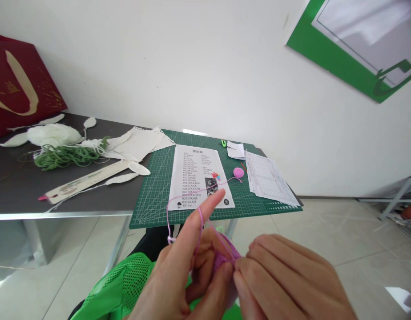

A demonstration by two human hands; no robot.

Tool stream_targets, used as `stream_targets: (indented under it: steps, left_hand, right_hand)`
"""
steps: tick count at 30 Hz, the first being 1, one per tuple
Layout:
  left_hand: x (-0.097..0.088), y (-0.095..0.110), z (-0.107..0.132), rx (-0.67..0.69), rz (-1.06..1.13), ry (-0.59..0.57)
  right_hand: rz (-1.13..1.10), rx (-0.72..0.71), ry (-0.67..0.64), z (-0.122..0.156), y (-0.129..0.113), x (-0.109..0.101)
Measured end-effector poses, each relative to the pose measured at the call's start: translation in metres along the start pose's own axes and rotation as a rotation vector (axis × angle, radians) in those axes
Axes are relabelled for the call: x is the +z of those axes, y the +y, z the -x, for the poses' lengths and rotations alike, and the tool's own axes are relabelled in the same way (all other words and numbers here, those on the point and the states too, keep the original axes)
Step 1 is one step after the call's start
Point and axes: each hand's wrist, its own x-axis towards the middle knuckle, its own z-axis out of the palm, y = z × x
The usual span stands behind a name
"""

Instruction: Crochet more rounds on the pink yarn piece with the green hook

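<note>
At near centre, the left hand and right hand pinched a purple crocheted piece. A thin pink yarn strand risked slipping if the left forefinger dipped.

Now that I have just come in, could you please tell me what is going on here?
A person's left hand holds a pink yarn piece, its index finger raised with a strand of yarn looped over it. The right hand pinches at the piece's edge; any tool in that grip is hidden. On the green cutting mat, a pink yarn ball trails yarn across a printed sheet towards the left hand.
</note>
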Motion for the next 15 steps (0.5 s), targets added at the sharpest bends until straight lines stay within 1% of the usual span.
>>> stream_targets:
  steps: [2, 4, 6, 8, 11, 13, 15]
  left_hand:
    - [0.003, -0.007, 0.002, 0.011, -0.019, 0.063]
    - [0.008, -0.014, 0.004, 0.002, -0.011, 0.152]
    - [0.012, -0.017, 0.005, -0.024, 0.027, 0.231]
    - [0.015, -0.014, 0.004, -0.064, 0.105, 0.258]
    - [0.013, -0.003, -0.001, -0.175, 0.264, 0.208]
    - [0.008, 0.005, -0.003, -0.255, 0.352, 0.143]
    - [0.001, 0.008, -0.004, -0.287, 0.412, 0.087]
  right_hand:
    - [-0.035, 0.053, 0.017, 0.005, -0.003, 0.015]
    - [-0.094, 0.175, 0.132, 0.011, -0.006, 0.033]
    - [-0.120, 0.247, 0.245, 0.016, -0.007, 0.049]
    - [-0.141, 0.256, 0.325, 0.022, -0.007, 0.060]
    - [-0.198, 0.222, 0.383, 0.026, -0.004, 0.065]
    - [-0.241, 0.197, 0.392, 0.025, -0.002, 0.061]
    - [-0.274, 0.164, 0.381, 0.024, -0.001, 0.054]
